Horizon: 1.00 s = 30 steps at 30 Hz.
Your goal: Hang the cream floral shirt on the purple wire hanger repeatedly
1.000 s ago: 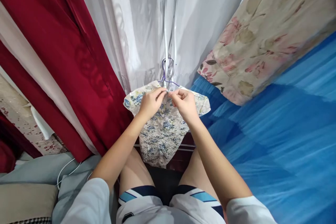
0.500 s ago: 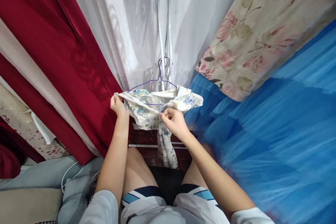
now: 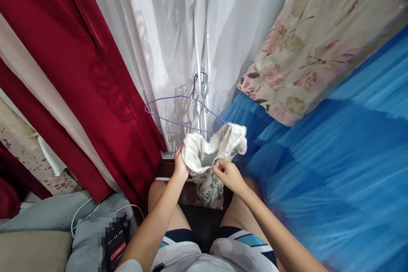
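Observation:
A purple wire hanger hangs by its hook from white straps, its left shoulder bare. On its right end sits a white floral garment, bunched and drooping below the hanger. My left hand is closed on the garment's left side, with its fingers partly hidden behind the fabric. My right hand pinches the garment's front edge. A patterned part of the garment dangles between my knees.
Red curtains hang at left and white curtains behind the hanger. To the right are a floral cloth and blue tulle. A phone lies beside grey cushions and a white cable.
The garment's left side has come off the hanger's left shoulder. My left hand has moved right and down with it. My right hand has shifted slightly right and down; the hanger has tilted.

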Tool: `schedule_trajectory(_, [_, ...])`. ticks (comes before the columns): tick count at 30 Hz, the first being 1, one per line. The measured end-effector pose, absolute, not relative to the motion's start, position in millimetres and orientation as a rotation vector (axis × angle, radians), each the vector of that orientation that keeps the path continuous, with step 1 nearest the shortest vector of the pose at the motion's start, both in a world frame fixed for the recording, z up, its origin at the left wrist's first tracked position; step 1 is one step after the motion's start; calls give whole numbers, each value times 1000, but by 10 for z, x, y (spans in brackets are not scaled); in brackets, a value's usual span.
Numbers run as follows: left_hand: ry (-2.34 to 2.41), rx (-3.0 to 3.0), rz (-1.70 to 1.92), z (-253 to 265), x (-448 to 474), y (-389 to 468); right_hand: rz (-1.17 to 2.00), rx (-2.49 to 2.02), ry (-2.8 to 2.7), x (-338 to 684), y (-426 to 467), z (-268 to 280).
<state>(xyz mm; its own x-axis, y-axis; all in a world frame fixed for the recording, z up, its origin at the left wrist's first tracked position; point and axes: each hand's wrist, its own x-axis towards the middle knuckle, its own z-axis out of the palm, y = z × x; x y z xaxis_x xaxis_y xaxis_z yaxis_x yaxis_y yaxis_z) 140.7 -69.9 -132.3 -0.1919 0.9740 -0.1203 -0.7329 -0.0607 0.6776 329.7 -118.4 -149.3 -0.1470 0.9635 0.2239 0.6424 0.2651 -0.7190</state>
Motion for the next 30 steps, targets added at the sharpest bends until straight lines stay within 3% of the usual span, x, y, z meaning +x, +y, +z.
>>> schedule_trajectory(5, [688, 1118, 1487, -1031, 1771, -1045, 854, -1198, -1963, 3358, -1318, -1400])
schedule_trajectory(10, [650, 1819, 1314, -666, 1857, -1155, 1249, -967, -1615, 3300, -1461, -1080])
schedule_trajectory(15, [482, 1707, 800, -814, 1756, -1136, 1353, -1098, -1485, 3531, -1535, -640])
schedule_trajectory(18, [550, 1697, 566, -1040, 1680, -1161, 1240, -1179, -1571, 3879, -1422, -375])
schedule_trajectory(25, [923, 1763, 1024, -1013, 1269, -1002, 713, -1194, -1616, 4316, -569, 109])
schedule_trajectory(30, [926, 1658, 1312, -664, 862, -768, 899, -1101, -1573, 3838, -77, 188])
